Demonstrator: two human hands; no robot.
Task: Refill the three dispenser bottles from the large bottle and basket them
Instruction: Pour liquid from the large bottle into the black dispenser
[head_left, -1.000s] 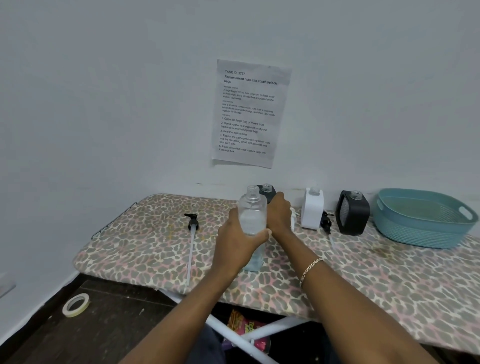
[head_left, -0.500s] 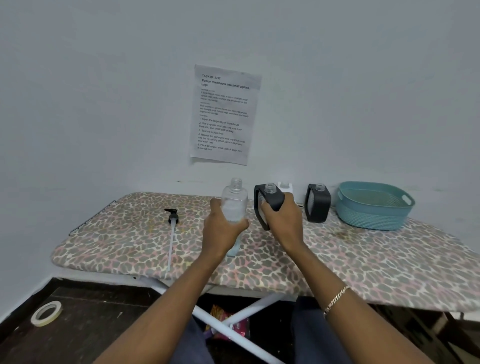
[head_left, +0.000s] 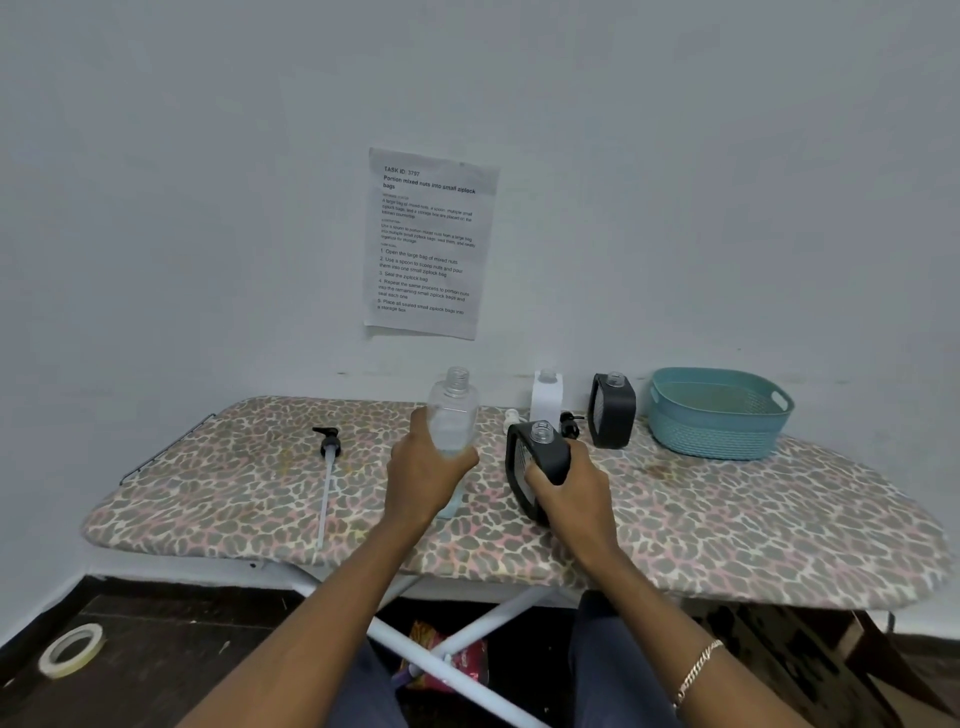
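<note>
Grip: my left hand (head_left: 431, 478) is wrapped round the middle of the large bottle (head_left: 453, 415), and my right hand (head_left: 566, 493) is curled round the black dispenser bottle (head_left: 535, 452); both are closed firmly on what they hold.
Surface: an ironing board (head_left: 208, 493) with a leopard-print cover, on white crossed legs.
Room: a plain pale wall (head_left: 208, 208) with a printed sheet (head_left: 428, 244) stuck on it; a dark floor (head_left: 156, 649) with a roll of tape (head_left: 70, 650) at the near left.
Left grip: thumb on the near side, fingers round the far side. The clear bottle stands upright and uncapped, with pale liquid showing below my hand.
Right grip: fingers over the bottle's right shoulder. It leans to the left, its neck open; I cannot tell whether its base rests on the cover. A bracelet (head_left: 696, 675) sits on that wrist.
Far right: the teal basket (head_left: 717, 431), and just left of it a second black dispenser bottle (head_left: 613, 410).
Far middle: the white dispenser bottle (head_left: 546, 397) by the wall, neck open, with two small pump heads (head_left: 570, 422) lying near it.
Left: a black pump (head_left: 328, 457) with a long tube lies flat, well apart from my hands.
</note>
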